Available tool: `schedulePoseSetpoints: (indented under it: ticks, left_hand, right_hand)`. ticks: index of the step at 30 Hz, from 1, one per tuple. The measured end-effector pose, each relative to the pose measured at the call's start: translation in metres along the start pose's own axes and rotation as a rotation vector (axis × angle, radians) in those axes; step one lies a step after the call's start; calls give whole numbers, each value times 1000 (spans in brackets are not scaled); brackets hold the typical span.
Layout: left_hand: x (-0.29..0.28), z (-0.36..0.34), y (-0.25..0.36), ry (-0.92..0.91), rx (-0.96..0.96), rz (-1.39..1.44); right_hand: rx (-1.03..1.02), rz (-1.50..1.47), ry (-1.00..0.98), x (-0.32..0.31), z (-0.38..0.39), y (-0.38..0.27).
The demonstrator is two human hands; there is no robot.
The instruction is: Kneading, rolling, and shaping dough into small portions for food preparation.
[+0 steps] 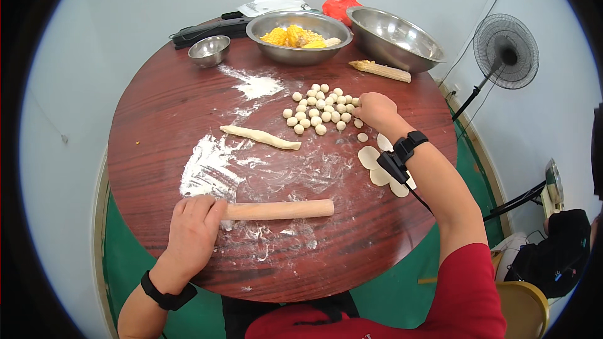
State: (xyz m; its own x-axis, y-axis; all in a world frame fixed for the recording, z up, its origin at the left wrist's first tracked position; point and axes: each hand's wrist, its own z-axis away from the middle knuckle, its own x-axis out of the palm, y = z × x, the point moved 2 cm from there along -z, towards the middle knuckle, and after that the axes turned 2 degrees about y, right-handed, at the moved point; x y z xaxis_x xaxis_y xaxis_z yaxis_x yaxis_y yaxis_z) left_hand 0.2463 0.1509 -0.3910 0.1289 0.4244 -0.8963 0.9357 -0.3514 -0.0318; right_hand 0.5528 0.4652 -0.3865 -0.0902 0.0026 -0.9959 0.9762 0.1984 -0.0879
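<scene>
Smooth wooden rolling pin [279,209], round dough balls [320,110]

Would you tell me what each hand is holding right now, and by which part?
The left hand grips the rolling pin by its left end. The right hand rests at the dough balls; whether it holds one is unclear.

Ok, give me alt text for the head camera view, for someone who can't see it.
A person's right hand reaches into a cluster of small dough balls on a floured round wooden table, while the left hand rests on a rolling pin.
</scene>
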Motion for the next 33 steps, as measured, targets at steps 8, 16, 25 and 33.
schedulePoseSetpoints:
  ticks: [8, 16, 25, 33]
  left_hand:
    - [-7, -6, -7, -13, -36, -41]
    - [-6, -1, -4, -54, -1, -82]
    - [4, -11, -10, -129, -22, 53]
    - [12, -22, -19, -215, -47, 4]
  right_hand:
    - [-171, 60, 291, 6, -11, -8]
    - [-239, 181, 309, 8, -22, -34]
    - [-192, 214, 205, 16, -35, -34]
    - [-246, 160, 414, 16, -28, -37]
